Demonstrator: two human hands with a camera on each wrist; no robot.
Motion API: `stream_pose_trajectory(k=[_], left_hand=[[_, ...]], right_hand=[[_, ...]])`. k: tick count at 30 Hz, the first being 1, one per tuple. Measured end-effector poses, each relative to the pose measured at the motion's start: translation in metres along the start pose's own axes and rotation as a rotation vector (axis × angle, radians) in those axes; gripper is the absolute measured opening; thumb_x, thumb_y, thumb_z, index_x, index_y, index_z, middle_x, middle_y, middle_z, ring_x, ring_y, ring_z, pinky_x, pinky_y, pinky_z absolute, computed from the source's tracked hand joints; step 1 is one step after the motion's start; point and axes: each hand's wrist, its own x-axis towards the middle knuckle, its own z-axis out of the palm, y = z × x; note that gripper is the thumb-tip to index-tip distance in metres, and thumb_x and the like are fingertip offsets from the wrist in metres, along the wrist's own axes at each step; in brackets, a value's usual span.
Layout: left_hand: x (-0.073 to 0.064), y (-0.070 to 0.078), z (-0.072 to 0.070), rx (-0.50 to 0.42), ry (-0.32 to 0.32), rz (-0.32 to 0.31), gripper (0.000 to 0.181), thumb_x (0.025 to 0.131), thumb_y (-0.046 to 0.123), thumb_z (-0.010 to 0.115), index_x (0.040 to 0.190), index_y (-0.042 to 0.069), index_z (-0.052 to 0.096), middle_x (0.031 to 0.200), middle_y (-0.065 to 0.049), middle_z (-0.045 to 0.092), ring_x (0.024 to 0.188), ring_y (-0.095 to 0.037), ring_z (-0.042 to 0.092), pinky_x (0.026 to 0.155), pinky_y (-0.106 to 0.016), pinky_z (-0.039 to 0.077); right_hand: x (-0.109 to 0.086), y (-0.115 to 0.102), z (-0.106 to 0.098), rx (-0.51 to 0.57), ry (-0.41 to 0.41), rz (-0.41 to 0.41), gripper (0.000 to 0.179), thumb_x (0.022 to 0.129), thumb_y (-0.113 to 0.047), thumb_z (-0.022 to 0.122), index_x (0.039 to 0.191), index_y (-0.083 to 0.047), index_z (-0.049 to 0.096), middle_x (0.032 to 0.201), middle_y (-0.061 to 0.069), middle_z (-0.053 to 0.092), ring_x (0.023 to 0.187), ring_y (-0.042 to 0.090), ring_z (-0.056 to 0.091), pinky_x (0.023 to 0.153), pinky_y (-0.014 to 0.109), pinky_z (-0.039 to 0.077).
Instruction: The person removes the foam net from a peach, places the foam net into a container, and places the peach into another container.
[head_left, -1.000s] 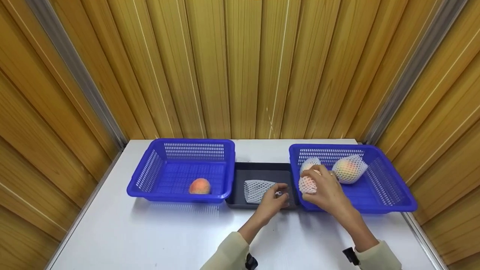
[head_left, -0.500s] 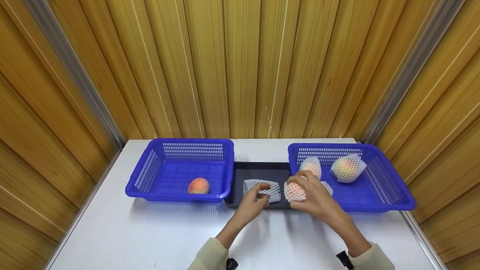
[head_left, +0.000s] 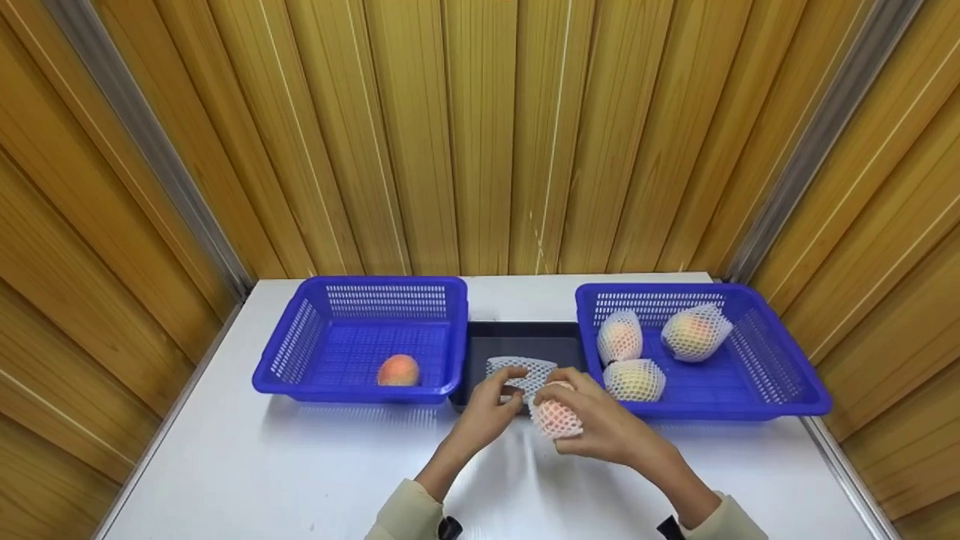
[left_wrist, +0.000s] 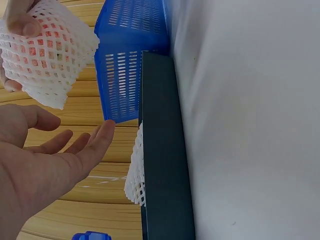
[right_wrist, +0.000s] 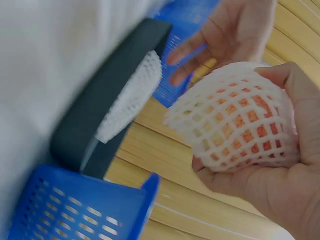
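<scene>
1. Fingers of the right hand [head_left: 600, 426] were clamped round a netted fruit [head_left: 556, 420], its pink-red and yellowish skin showing through white foam mesh.
2. That piece was held up above the white tabletop [head_left: 225, 465], at the near edge of the dark tray [head_left: 525, 343] as the head view had it; one end of its mesh flared out past the fruit.
3. Beside it was the left hand [head_left: 484, 415], thumb and fingers apart and loosely bent — a gap showed between this hand and the fruit in the left wrist view.
4. From the head view, the left hand partly covered a flat foam net [head_left: 540, 367], which lay in the tray.
5. On either side of the tray, just beside it, stood a blue basket with slotted walls.
6. In the right basket [head_left: 712, 394] sat three wrapped fruits: one by the wall nearest the tray [head_left: 620, 337], one in front of it [head_left: 634, 380], and one farther right [head_left: 696, 334]. The first two were so close that I could not tell whether they touched.
7. In the left basket [head_left: 360, 341] lay a bare fruit [head_left: 398, 370], orange-red, its lower part hidden by the front rim.
8. Pale sleeves [head_left: 409, 511] covered the forearms, with something black at each wrist; wood-patterned panels [head_left: 480, 135] rose behind and at both sides.
</scene>
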Motion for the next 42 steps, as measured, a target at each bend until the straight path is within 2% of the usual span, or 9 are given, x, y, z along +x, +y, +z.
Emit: stream_pose_trajectory(k=[6,11,15,19,24,29,36,42], left_hand=[[-0.004,-0.006,-0.006,0.019,0.026,-0.008,0.035,0.095,-0.002,0.057,0.129,-0.001,0.061,0.134,-0.017,0.058,0.113,-0.038,0.065,0.085,-0.029,0.058],[-0.008,-0.010,-0.012,0.017,0.050,0.017,0.034,0.094,-0.003,0.057,0.127,0.001,0.062,0.134,-0.017,0.059,0.111,-0.041,0.066,0.084,-0.030,0.059],[-0.012,-0.015,-0.015,-0.011,0.057,-0.001,0.033,0.094,-0.003,0.057,0.127,-0.002,0.061,0.134,-0.019,0.060,0.112,-0.042,0.065,0.084,-0.031,0.059],[-0.015,-0.021,-0.017,-0.045,0.046,-0.026,0.031,0.095,-0.003,0.056,0.126,-0.005,0.061,0.132,-0.023,0.061,0.111,-0.042,0.065,0.085,-0.029,0.058],[-0.020,-0.024,-0.020,-0.017,0.031,-0.034,0.028,0.095,-0.002,0.057,0.122,-0.005,0.063,0.126,-0.024,0.065,0.108,-0.039,0.067,0.083,-0.026,0.056],[-0.025,-0.029,-0.025,0.017,0.006,-0.038,0.025,0.095,-0.002,0.057,0.118,-0.004,0.066,0.119,-0.020,0.068,0.105,-0.031,0.068,0.081,-0.024,0.054],[-0.028,-0.032,-0.034,0.054,-0.010,-0.033,0.021,0.097,0.000,0.057,0.115,-0.003,0.067,0.114,-0.013,0.071,0.106,-0.026,0.069,0.092,-0.034,0.057],[-0.029,-0.034,-0.040,0.166,-0.030,-0.035,0.021,0.095,0.001,0.058,0.111,-0.001,0.070,0.110,-0.011,0.072,0.103,-0.026,0.068,0.091,-0.040,0.057]], right_hand=[[-0.004,-0.001,0.028,-0.008,-0.104,-0.036,0.062,0.070,-0.015,0.087,0.126,-0.026,0.062,0.132,0.006,0.056,0.117,0.023,0.054,0.095,0.047,0.053],[-0.004,0.001,0.049,0.007,-0.140,-0.054,0.064,0.070,-0.015,0.089,0.128,-0.024,0.062,0.128,0.002,0.056,0.114,0.020,0.056,0.096,0.044,0.053],[-0.002,0.005,0.062,0.023,-0.164,-0.073,0.062,0.072,-0.016,0.089,0.128,-0.021,0.062,0.125,-0.001,0.056,0.113,0.017,0.056,0.097,0.040,0.053],[-0.001,0.009,0.072,0.037,-0.186,-0.066,0.058,0.076,-0.019,0.088,0.128,-0.020,0.063,0.126,0.000,0.055,0.114,0.018,0.055,0.098,0.039,0.052],[0.003,0.014,0.080,0.054,-0.220,-0.003,0.055,0.081,-0.025,0.085,0.131,-0.021,0.062,0.130,-0.002,0.054,0.119,0.020,0.053,0.101,0.041,0.051],[0.012,0.023,0.083,0.048,-0.188,0.023,0.056,0.082,-0.025,0.084,0.134,-0.021,0.062,0.129,-0.002,0.055,0.117,0.020,0.054,0.099,0.042,0.051],[0.023,0.031,0.087,0.059,-0.152,0.046,0.056,0.081,-0.025,0.085,0.132,-0.019,0.063,0.130,0.002,0.056,0.120,0.024,0.055,0.102,0.045,0.051],[0.030,0.033,0.086,0.055,-0.113,0.056,0.056,0.079,-0.023,0.086,0.130,-0.018,0.064,0.127,0.003,0.057,0.116,0.026,0.057,0.099,0.046,0.052]])
